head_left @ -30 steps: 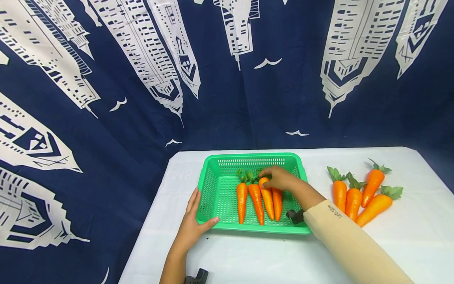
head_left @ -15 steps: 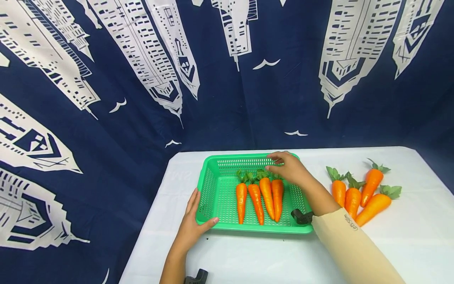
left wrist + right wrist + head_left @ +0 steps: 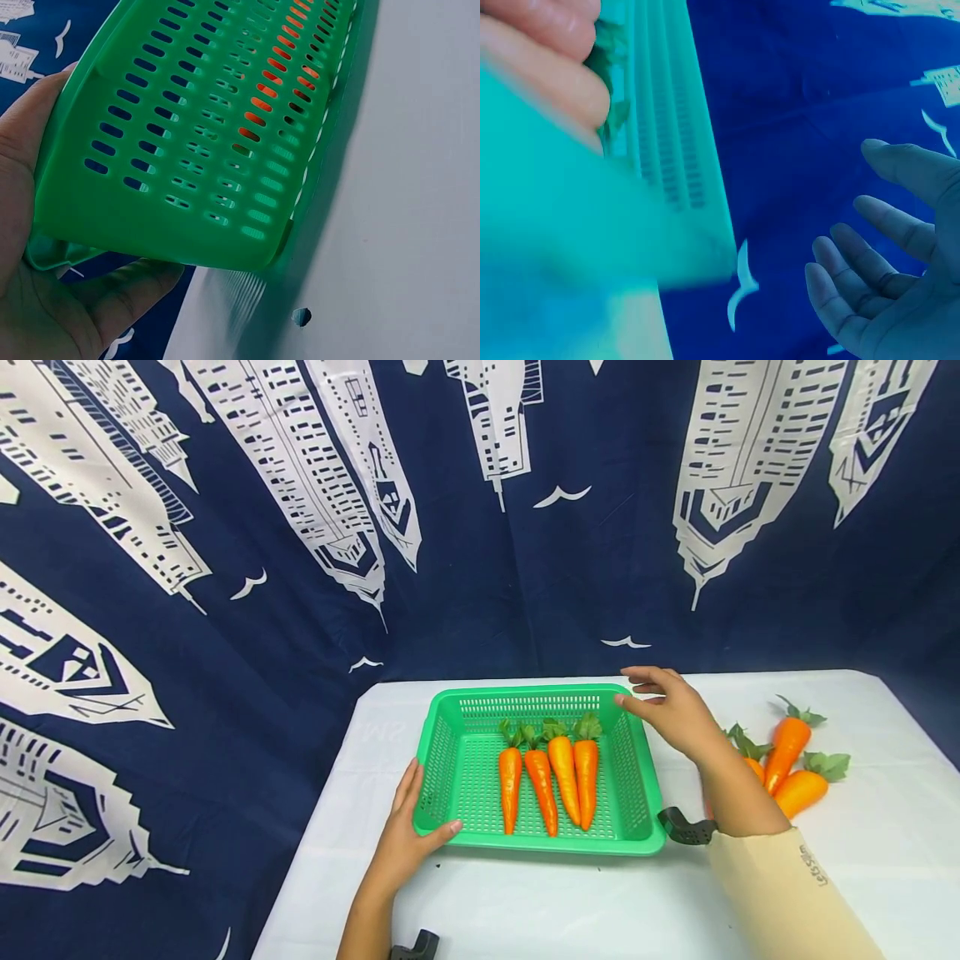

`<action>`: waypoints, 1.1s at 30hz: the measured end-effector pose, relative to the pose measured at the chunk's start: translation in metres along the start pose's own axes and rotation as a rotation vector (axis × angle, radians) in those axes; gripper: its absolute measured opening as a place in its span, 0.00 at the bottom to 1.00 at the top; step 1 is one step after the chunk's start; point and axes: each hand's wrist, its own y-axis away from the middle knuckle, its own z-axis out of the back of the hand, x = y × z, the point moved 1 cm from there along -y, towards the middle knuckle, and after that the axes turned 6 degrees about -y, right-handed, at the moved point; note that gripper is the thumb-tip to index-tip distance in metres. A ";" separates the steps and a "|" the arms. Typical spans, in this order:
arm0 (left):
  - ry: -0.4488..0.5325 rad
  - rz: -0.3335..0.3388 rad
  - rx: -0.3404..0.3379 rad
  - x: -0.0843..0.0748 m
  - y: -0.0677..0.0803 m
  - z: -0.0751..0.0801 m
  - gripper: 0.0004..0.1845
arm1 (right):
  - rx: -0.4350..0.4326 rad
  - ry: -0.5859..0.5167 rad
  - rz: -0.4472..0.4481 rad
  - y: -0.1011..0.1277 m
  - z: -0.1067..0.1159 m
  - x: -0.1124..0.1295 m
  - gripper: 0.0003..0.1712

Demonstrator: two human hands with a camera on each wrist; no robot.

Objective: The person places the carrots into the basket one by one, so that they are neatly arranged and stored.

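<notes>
In the head view a green plastic basket [image 3: 540, 842] holds several orange carrots [image 3: 550, 789] with leafy tops, lying side by side. My left hand [image 3: 408, 839] rests against its near left corner, thumb at the front rim and straight fingers along the left side; the left wrist view shows this hand [image 3: 82, 300] close against the slotted wall. Beside the basket's far right corner my right hand [image 3: 672, 706] is raised with nothing in it. Its spread, slightly bent fingers also show in the right wrist view, where the hand [image 3: 900, 262] is apart from the basket [image 3: 679, 150].
More carrots [image 3: 791, 743] lie in a group on the white tabletop [image 3: 892, 860] to the right, partly hidden by my right forearm. Behind the table hangs a dark blue cloth [image 3: 465, 627] with white building prints.
My right hand has let go of a carrot in the basket, risen, and moved right past the basket's far right corner. My left hand has stayed at the near left corner.
</notes>
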 end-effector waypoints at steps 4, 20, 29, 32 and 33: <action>0.002 0.002 -0.002 0.001 0.000 0.000 0.59 | -0.064 -0.008 -0.028 0.010 0.012 -0.008 0.36; 0.018 -0.008 -0.013 0.002 0.000 0.002 0.59 | -0.096 0.055 -0.242 0.052 0.065 -0.072 0.46; 0.027 -0.011 -0.001 0.002 -0.001 0.001 0.60 | -0.125 0.131 -0.316 0.083 0.089 -0.117 0.44; 0.031 -0.008 0.003 0.002 -0.001 0.001 0.59 | -0.126 0.150 -0.364 0.090 0.097 -0.128 0.46; 0.033 -0.008 0.003 0.001 -0.001 0.001 0.59 | -0.130 0.155 -0.386 0.092 0.099 -0.132 0.47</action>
